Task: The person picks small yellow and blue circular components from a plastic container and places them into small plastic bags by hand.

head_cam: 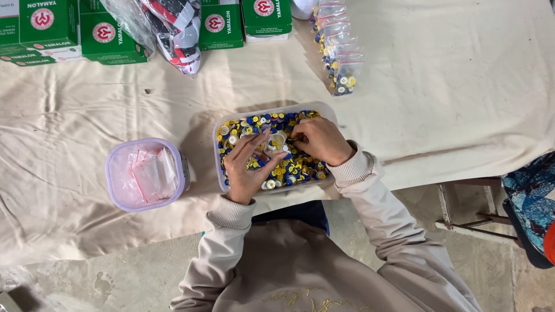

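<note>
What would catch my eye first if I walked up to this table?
A clear tub heaped with blue and yellow caps sits at the centre, both hands inside it: the left hand holds a small clear bag, the right hand beside it. Green boxes line the far edge.

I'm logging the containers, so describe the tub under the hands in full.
The tub is a clear, rounded-rectangular plastic box, open-topped, resting flat on the cream cloth near the table's front edge. It is nearly full of small round blue, yellow and white caps. The left hand and right hand both reach into it, holding a small clear bag over the caps. A round lilac-rimmed pot sits apart, to its left.
</note>
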